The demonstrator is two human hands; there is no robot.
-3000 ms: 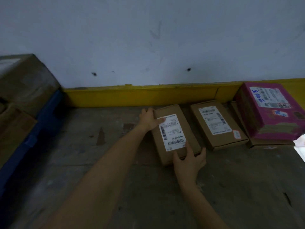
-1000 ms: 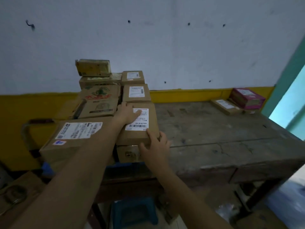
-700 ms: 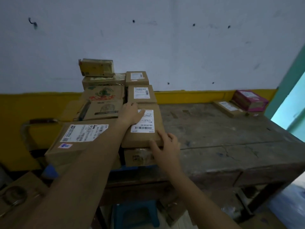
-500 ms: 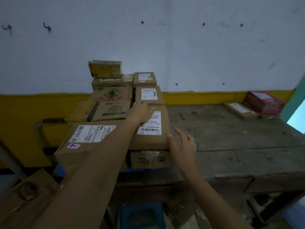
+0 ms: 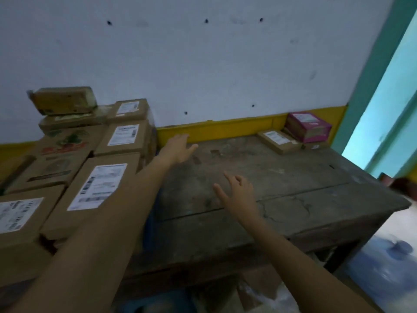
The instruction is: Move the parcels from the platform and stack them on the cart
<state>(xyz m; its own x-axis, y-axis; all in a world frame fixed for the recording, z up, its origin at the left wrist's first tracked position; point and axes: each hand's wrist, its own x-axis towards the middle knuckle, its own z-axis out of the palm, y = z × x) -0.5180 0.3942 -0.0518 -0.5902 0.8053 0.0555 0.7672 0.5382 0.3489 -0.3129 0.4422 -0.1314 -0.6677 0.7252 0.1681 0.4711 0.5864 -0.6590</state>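
Both hands are empty with fingers spread, reaching over the wooden platform (image 5: 282,177). The left hand (image 5: 178,150) hangs near the platform's back left corner, just beside the yellow strip (image 5: 225,129) along the wall. The right hand (image 5: 239,193) is nearer the platform's front, above its middle, close to a crack that runs across the boards.

Left of the platform, stacked parcels (image 5: 99,184) stand edge to edge, their right sides close against the platform's left edge; the cart under them is hidden. The nearest labelled box lies partly under the left forearm.

Most of the platform is bare wood from the left edge to the front right corner. At its back right corner, against the yellow strip, lie a flat brown parcel (image 5: 278,141) and a pink box (image 5: 308,126), which sits on another flat brown one. Right of the platform stands a teal frame (image 5: 370,82).
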